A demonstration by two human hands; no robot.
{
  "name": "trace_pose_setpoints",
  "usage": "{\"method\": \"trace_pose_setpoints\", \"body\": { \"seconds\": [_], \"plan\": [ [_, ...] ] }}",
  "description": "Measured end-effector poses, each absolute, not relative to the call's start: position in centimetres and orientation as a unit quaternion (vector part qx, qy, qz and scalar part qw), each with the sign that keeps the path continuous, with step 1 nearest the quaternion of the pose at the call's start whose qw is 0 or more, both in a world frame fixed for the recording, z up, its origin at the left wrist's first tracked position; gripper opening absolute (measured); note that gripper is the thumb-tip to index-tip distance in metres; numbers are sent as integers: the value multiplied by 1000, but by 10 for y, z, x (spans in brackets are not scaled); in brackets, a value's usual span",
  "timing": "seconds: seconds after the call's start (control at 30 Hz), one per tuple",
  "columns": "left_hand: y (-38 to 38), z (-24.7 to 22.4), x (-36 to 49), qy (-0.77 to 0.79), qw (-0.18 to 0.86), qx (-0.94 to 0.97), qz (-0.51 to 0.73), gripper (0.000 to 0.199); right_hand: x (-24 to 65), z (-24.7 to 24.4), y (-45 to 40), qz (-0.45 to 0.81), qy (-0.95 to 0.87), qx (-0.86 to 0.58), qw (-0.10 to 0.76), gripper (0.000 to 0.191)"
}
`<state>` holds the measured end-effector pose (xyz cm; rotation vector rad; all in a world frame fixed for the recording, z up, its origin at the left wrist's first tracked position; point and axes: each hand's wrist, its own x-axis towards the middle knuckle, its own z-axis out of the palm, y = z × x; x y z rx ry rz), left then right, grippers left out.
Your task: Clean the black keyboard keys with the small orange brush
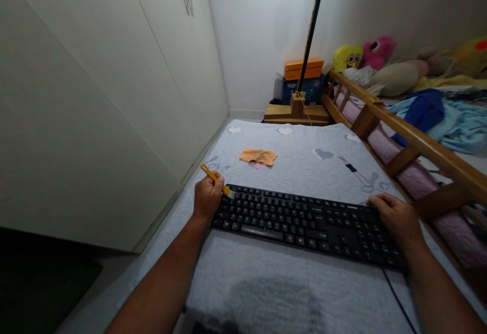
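A black keyboard [289, 217] lies slightly askew on the cloth-covered table [266, 283]. At its left end, my left hand [207, 197] is closed around a small brush [213, 174] with a yellow handle. The pale bristles point right and down, at the keys of the upper left corner. My right hand [397, 220] grips the keyboard's right end, fingers over the back edge and thumb side toward the number keys. Behind the keyboard rests a folded orange cloth [258, 156]. Farther right lies a thin metal wire tool [353, 169] with a black middle.
A white wardrobe [114, 95] stands along the left. On the right runs a wooden bed rail [426, 126], with plush toys and bedding behind it. A black pole [312, 29] on a wooden base rises beyond the table. The keyboard's cable [397, 298] trails toward the front right.
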<state>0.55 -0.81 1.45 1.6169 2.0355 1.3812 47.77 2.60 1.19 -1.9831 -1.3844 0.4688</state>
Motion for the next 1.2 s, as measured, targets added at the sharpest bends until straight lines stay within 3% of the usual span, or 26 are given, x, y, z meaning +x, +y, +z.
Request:
{"method": "trace_pose_setpoints", "body": {
  "seconds": [1.2],
  "plan": [
    [-11,10,6,678,102,535,493,26,481,4,22,162,-546,-745,347,30]
  ]
}}
